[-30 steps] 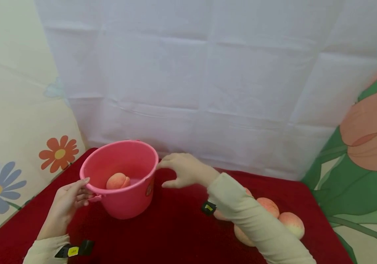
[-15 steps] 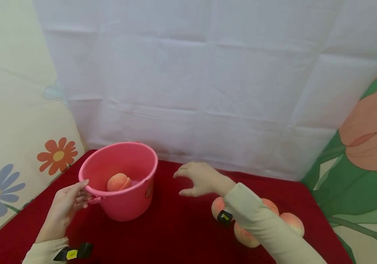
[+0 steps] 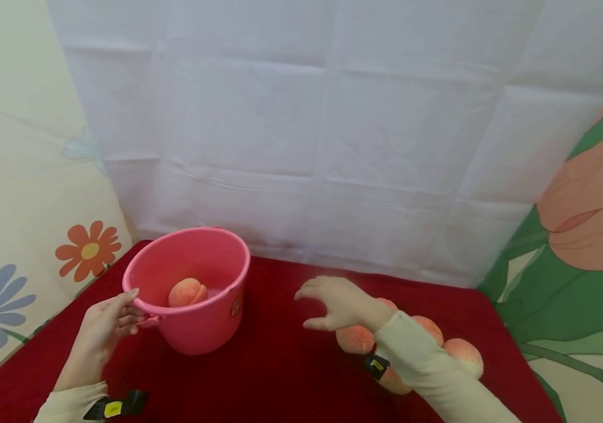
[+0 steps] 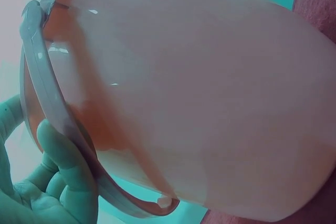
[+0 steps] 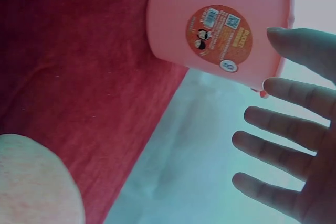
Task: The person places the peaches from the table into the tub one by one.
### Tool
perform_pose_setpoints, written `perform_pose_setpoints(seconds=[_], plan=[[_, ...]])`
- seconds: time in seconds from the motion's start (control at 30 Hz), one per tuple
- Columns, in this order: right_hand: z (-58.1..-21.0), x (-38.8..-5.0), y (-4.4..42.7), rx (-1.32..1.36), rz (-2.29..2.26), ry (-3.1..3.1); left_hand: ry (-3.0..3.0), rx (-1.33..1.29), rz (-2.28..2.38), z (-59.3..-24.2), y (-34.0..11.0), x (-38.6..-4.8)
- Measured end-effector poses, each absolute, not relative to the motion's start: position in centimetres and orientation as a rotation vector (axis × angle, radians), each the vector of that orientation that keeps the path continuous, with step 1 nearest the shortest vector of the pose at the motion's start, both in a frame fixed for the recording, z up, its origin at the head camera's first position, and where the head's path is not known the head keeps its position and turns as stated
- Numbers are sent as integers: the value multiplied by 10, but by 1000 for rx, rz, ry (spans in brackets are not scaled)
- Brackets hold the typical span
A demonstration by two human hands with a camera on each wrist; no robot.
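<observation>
With our left hand (image 3: 101, 329) we grip the rim of a round, pink plastic bucket (image 3: 195, 330) at its near left side, by the handle (image 4: 48, 83). Our right hand (image 3: 342, 303) is empty, fingers spread wide, to the right of the bucket and apart from it. One round, orange-pink peach (image 3: 185, 292) lies inside the bucket; the other round, pink-and-cream peaches (image 3: 464, 356) sit farther right of the bucket on the red-cloth-covered bench (image 3: 280, 376). Our cream sleeve (image 3: 430, 361) partly hides them; we cannot tell whether it touches any. We judge that a low sweep of that sleeve could set a peach rolling. Pressing down on the rim could tip the bucket, since its load looks light.
</observation>
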State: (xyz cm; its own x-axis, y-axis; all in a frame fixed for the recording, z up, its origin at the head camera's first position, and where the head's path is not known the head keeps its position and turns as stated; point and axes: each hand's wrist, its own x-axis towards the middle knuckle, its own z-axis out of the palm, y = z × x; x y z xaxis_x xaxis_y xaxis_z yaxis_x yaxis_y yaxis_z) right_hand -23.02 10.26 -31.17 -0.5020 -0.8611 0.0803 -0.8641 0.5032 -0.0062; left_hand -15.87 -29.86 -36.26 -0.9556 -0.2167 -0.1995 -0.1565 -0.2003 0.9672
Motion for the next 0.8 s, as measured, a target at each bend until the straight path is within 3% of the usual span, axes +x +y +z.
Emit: perform_pose_setpoints(seconds=[0.8], plan=[[-340, -221, 152, 1370, 270, -2769, -1933, 474, -2395, -364, -298, -158]])
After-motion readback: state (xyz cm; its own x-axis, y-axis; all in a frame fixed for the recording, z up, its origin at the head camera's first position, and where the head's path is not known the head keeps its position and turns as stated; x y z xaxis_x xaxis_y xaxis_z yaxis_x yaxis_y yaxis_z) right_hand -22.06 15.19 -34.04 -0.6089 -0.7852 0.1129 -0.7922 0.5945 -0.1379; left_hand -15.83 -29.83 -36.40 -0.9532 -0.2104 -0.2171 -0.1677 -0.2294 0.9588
